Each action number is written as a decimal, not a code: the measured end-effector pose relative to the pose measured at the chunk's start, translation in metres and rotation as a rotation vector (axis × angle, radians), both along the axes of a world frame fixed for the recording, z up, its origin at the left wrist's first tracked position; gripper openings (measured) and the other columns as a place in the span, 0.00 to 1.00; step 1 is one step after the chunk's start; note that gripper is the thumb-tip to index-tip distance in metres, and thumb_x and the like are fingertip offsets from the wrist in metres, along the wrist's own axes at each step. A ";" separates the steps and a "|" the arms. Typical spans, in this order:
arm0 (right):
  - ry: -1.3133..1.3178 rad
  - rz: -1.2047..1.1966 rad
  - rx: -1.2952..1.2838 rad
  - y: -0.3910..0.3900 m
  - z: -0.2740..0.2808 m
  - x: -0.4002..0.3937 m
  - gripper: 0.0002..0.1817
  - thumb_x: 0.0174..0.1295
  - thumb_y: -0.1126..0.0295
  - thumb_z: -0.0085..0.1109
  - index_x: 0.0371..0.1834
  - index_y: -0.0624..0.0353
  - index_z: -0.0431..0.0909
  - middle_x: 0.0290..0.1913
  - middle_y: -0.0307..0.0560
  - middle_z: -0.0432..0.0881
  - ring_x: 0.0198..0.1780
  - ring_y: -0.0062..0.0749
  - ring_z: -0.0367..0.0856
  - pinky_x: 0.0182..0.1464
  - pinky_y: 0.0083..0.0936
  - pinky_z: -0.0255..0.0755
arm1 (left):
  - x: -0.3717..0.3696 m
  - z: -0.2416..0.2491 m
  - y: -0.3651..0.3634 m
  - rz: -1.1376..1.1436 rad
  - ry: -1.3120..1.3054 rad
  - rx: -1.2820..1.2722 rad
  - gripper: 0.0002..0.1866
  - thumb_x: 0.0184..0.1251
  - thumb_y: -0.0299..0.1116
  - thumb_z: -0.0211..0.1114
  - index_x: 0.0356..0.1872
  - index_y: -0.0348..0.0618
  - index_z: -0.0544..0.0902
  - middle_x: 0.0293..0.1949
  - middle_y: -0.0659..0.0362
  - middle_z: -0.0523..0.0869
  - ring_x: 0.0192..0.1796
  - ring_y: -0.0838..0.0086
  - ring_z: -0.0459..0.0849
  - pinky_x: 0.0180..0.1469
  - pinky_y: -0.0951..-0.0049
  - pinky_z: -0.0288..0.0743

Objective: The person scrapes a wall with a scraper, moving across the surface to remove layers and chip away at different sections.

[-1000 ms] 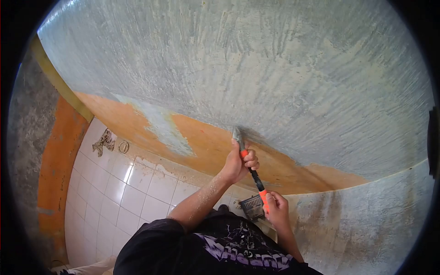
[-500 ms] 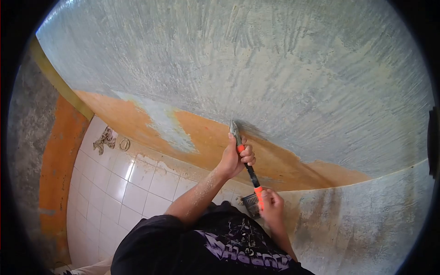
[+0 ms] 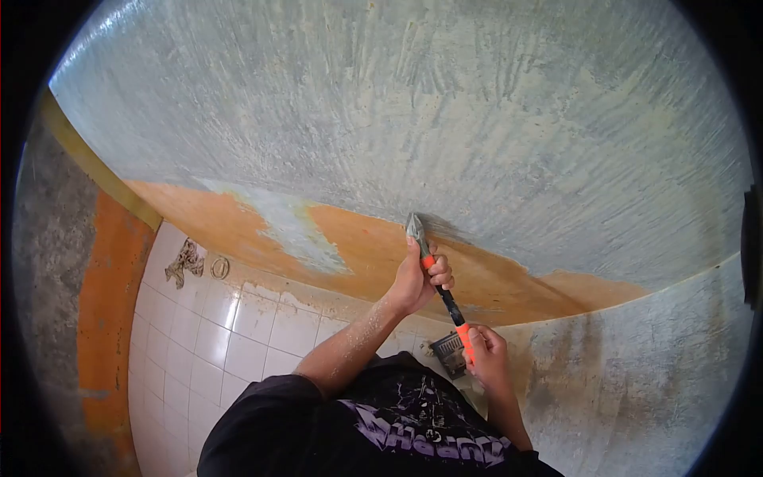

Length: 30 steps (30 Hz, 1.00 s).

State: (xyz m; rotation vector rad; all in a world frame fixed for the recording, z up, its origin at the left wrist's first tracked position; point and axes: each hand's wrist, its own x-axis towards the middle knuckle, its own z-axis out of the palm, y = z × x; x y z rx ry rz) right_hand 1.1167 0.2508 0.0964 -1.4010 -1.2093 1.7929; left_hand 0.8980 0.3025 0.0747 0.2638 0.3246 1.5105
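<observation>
A long-handled scraper (image 3: 454, 308) with a black and orange handle and a grey metal head is held between my two hands. My left hand (image 3: 415, 280) wraps round the upper shaft just below the head, its thumb along the metal. Lower down, my right hand (image 3: 487, 358) is closed round the orange grip at the handle's end. The metal head lies against the wall, near where rough grey-white surface (image 3: 477, 143) meets the orange paint band (image 3: 366, 246). Whether the blade edge touches cannot be made out. Pale dust speckles my left forearm.
White floor tiles (image 3: 254, 318) lie below, with debris along the wall's foot. A crumpled cloth (image 3: 185, 262) and a ring-shaped object (image 3: 220, 268) rest near the left corner. A dark slotted object (image 3: 450, 354) is on the floor by my right hand. Another wall (image 3: 620, 374) adjoins at right.
The view has shifted slightly, so floor and wall sit a little lower. Both hands and the scraper appear slightly farther right, with the same grip.
</observation>
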 end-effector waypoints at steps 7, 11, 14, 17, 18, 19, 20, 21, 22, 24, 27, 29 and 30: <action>-0.024 -0.029 0.035 -0.014 -0.018 -0.007 0.13 0.73 0.63 0.56 0.47 0.64 0.80 0.21 0.35 0.72 0.16 0.14 0.65 0.15 0.16 0.56 | -0.009 -0.010 -0.003 -0.031 -0.015 0.037 0.29 0.74 0.69 0.32 0.41 0.55 0.67 0.22 0.68 0.56 0.25 0.77 0.56 0.36 0.68 0.61; -0.014 -0.032 0.013 -0.007 -0.003 -0.014 0.13 0.73 0.63 0.56 0.45 0.65 0.79 0.19 0.35 0.71 0.14 0.15 0.64 0.14 0.17 0.56 | -0.011 -0.004 -0.003 -0.026 0.012 0.006 0.28 0.74 0.68 0.34 0.40 0.55 0.67 0.23 0.68 0.57 0.25 0.77 0.57 0.37 0.68 0.62; -0.061 -0.025 0.057 -0.009 -0.009 -0.020 0.13 0.73 0.63 0.56 0.44 0.65 0.79 0.17 0.35 0.70 0.14 0.15 0.63 0.14 0.16 0.55 | -0.024 -0.010 -0.004 -0.044 -0.013 0.044 0.27 0.75 0.67 0.34 0.40 0.54 0.67 0.23 0.68 0.59 0.26 0.76 0.58 0.37 0.67 0.63; -0.066 -0.058 0.070 -0.013 -0.012 -0.011 0.14 0.73 0.62 0.55 0.44 0.65 0.79 0.17 0.35 0.70 0.13 0.15 0.63 0.14 0.16 0.55 | -0.013 -0.010 -0.002 -0.049 -0.038 -0.027 0.27 0.76 0.66 0.33 0.40 0.54 0.66 0.24 0.67 0.59 0.27 0.75 0.60 0.38 0.66 0.64; -0.046 -0.052 0.047 -0.009 -0.008 -0.003 0.15 0.73 0.62 0.55 0.44 0.65 0.80 0.17 0.36 0.70 0.13 0.15 0.63 0.14 0.17 0.55 | -0.006 -0.004 -0.001 -0.055 -0.023 -0.052 0.27 0.76 0.66 0.33 0.40 0.54 0.66 0.24 0.67 0.59 0.27 0.75 0.60 0.39 0.66 0.65; -0.027 -0.041 0.026 -0.007 -0.006 -0.002 0.15 0.73 0.61 0.55 0.44 0.65 0.80 0.17 0.36 0.70 0.13 0.15 0.63 0.14 0.17 0.55 | -0.004 0.000 -0.002 -0.057 -0.007 -0.076 0.27 0.77 0.66 0.32 0.40 0.54 0.66 0.25 0.66 0.59 0.27 0.75 0.60 0.39 0.65 0.65; -0.033 -0.016 0.011 -0.006 -0.004 -0.006 0.16 0.73 0.60 0.56 0.44 0.64 0.80 0.17 0.35 0.70 0.13 0.15 0.62 0.14 0.18 0.55 | -0.006 -0.003 -0.002 -0.065 0.009 -0.054 0.27 0.77 0.66 0.32 0.41 0.53 0.66 0.25 0.66 0.60 0.28 0.74 0.61 0.40 0.64 0.66; -0.040 -0.013 0.029 -0.006 -0.008 -0.012 0.16 0.73 0.60 0.56 0.44 0.64 0.80 0.17 0.35 0.70 0.13 0.15 0.62 0.14 0.17 0.55 | -0.013 -0.003 -0.004 -0.053 0.020 -0.050 0.27 0.77 0.66 0.32 0.41 0.53 0.66 0.25 0.66 0.59 0.28 0.75 0.61 0.40 0.65 0.66; -0.051 -0.012 0.043 -0.007 -0.014 -0.018 0.16 0.73 0.59 0.56 0.44 0.63 0.80 0.17 0.35 0.70 0.13 0.15 0.62 0.13 0.17 0.55 | -0.023 -0.004 -0.007 -0.043 0.027 -0.049 0.27 0.77 0.65 0.32 0.41 0.53 0.65 0.25 0.66 0.59 0.28 0.75 0.61 0.40 0.65 0.66; -0.069 -0.053 -0.014 -0.015 -0.014 -0.030 0.14 0.72 0.60 0.56 0.43 0.62 0.81 0.17 0.35 0.71 0.13 0.15 0.62 0.14 0.17 0.54 | -0.033 -0.009 -0.008 -0.058 0.045 0.060 0.27 0.76 0.66 0.32 0.41 0.53 0.65 0.25 0.66 0.60 0.28 0.75 0.61 0.40 0.66 0.65; -0.016 -0.116 0.064 -0.015 -0.019 -0.019 0.13 0.72 0.61 0.57 0.43 0.62 0.80 0.17 0.36 0.71 0.13 0.14 0.62 0.14 0.17 0.54 | -0.023 -0.012 -0.006 -0.038 -0.020 -0.002 0.28 0.75 0.68 0.32 0.41 0.54 0.65 0.25 0.66 0.59 0.28 0.75 0.60 0.39 0.67 0.64; -0.060 -0.100 0.049 -0.010 -0.016 -0.015 0.12 0.72 0.62 0.58 0.43 0.61 0.80 0.17 0.35 0.71 0.13 0.14 0.62 0.14 0.17 0.53 | -0.018 -0.005 -0.005 -0.063 -0.010 -0.042 0.28 0.74 0.69 0.33 0.42 0.54 0.65 0.26 0.66 0.59 0.28 0.75 0.60 0.39 0.67 0.63; -0.085 -0.084 0.044 -0.007 -0.013 -0.016 0.12 0.71 0.62 0.58 0.43 0.61 0.80 0.17 0.35 0.71 0.13 0.14 0.62 0.14 0.16 0.53 | -0.018 -0.004 -0.005 -0.067 -0.008 -0.059 0.28 0.73 0.69 0.33 0.42 0.55 0.65 0.26 0.66 0.59 0.28 0.76 0.59 0.39 0.68 0.63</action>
